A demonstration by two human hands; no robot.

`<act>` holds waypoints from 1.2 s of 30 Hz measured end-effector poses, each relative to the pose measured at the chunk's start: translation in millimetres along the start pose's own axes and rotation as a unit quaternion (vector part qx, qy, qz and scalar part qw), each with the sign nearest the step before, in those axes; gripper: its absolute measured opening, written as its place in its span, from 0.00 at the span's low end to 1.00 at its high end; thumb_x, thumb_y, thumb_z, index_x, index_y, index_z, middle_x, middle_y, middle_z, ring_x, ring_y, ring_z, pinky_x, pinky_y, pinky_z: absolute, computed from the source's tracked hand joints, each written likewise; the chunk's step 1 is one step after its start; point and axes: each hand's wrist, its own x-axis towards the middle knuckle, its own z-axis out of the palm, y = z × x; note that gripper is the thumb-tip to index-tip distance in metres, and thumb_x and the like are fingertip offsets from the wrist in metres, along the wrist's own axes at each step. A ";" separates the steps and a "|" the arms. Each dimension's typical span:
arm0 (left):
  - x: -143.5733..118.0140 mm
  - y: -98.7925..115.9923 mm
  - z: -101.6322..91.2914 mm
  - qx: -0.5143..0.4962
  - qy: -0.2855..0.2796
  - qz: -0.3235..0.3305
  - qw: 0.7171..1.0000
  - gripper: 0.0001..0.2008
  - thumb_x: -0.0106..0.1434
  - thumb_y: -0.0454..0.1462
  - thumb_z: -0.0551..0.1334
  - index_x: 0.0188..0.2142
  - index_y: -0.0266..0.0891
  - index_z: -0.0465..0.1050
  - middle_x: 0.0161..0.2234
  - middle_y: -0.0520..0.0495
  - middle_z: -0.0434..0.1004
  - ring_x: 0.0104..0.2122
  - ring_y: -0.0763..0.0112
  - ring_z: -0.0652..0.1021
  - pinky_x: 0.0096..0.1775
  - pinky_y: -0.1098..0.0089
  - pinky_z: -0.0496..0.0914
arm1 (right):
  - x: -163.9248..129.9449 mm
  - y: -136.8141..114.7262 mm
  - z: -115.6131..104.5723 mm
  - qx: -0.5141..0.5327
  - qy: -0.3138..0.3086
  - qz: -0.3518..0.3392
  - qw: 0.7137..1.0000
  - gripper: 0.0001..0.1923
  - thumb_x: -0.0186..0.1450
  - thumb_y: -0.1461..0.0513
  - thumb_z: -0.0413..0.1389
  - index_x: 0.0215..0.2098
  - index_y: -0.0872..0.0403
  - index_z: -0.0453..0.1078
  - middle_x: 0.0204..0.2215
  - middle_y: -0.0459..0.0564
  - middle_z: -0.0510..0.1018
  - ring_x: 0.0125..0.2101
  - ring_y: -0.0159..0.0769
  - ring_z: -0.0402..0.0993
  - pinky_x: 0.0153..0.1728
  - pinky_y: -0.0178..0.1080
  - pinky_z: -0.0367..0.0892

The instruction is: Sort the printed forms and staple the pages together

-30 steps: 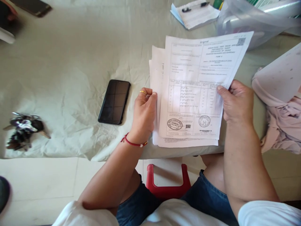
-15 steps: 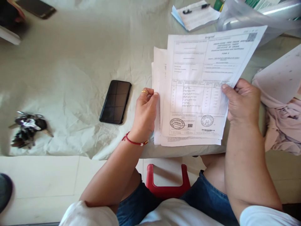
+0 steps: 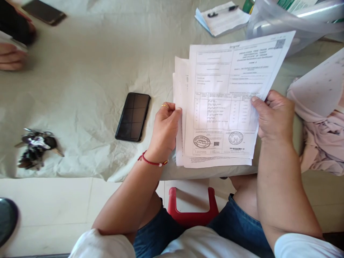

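Printed sheets of paper (image 3: 223, 114) are held up over the table's near edge, the top one a form with two round stamps near its foot and a square code in its upper right corner. My left hand (image 3: 167, 123), with a ring and a red bracelet, pinches the left edge of the sheets lying behind. On the other side, my right hand (image 3: 276, 114) grips the right edge of the top form, thumb on its face. Left of my left hand lies a black smartphone (image 3: 133, 116), screen up.
A bunch of keys (image 3: 37, 147) rests on the cloth-covered table (image 3: 88, 79) at left. Another person's hand (image 3: 12, 57) and a second phone (image 3: 44, 13) are at upper left. A notepad (image 3: 225, 19) with a pen and a clear plastic bag (image 3: 290, 25) lie behind; pink cloth (image 3: 322, 143) at right.
The top form's upper right corner has shifted slightly left and down, with my right hand. At the left edge, more of the other person's hand has come into view.
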 end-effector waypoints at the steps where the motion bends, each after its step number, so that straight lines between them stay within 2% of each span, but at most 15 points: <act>1: 0.0 0.4 0.0 -0.002 0.000 -0.001 1.000 0.09 0.67 0.31 0.66 0.35 0.44 0.67 0.34 0.53 0.70 0.33 0.70 0.70 0.37 0.68 0.66 | 0.3 0.3 0.1 0.003 0.001 0.000 1.000 0.09 0.57 0.61 0.70 0.37 0.54 0.86 0.36 0.47 0.89 0.33 0.34 0.81 0.44 0.42 0.79; 6: -0.1 2.4 0.1 -0.019 0.009 -0.008 1.000 0.10 0.67 0.28 0.66 0.33 0.43 0.68 0.33 0.52 0.70 0.33 0.70 0.69 0.36 0.68 0.64 | 0.9 0.9 0.6 0.008 -0.003 -0.003 1.000 0.10 0.57 0.61 0.70 0.37 0.54 0.87 0.35 0.47 0.89 0.33 0.34 0.81 0.41 0.41 0.79; 13: 1.0 1.0 0.7 -0.035 0.011 -0.006 0.999 0.11 0.69 0.27 0.65 0.32 0.42 0.69 0.32 0.52 0.70 0.33 0.70 0.69 0.36 0.68 0.62 | -0.5 0.1 0.6 -0.013 -0.006 -0.011 1.000 0.13 0.59 0.54 0.74 0.38 0.52 0.85 0.37 0.46 0.89 0.34 0.36 0.82 0.38 0.41 0.79; 19: 1.7 0.2 0.0 -0.027 0.007 -0.005 1.000 0.10 0.68 0.28 0.66 0.33 0.42 0.69 0.33 0.52 0.71 0.33 0.70 0.71 0.37 0.68 0.63 | -1.2 -0.3 0.0 -0.004 -0.005 -0.006 1.000 0.10 0.58 0.57 0.72 0.36 0.53 0.85 0.35 0.46 0.88 0.33 0.34 0.80 0.36 0.39 0.76; 25: 2.3 -0.6 -0.4 -0.019 0.009 -0.006 1.000 0.11 0.67 0.28 0.66 0.32 0.43 0.68 0.30 0.53 0.68 0.32 0.70 0.69 0.36 0.68 0.63 | -1.9 -0.5 -0.4 -0.014 -0.011 -0.005 1.000 0.09 0.59 0.56 0.73 0.34 0.52 0.84 0.34 0.44 0.86 0.34 0.35 0.80 0.40 0.41 0.79; 36: 2.5 -3.1 -2.2 -0.014 0.006 0.007 1.000 0.10 0.66 0.29 0.67 0.33 0.43 0.68 0.31 0.53 0.69 0.32 0.70 0.70 0.36 0.68 0.64 | -3.3 -1.5 -1.6 -0.026 -0.015 -0.004 1.000 0.06 0.61 0.59 0.70 0.36 0.52 0.85 0.36 0.45 0.88 0.34 0.35 0.82 0.43 0.42 0.80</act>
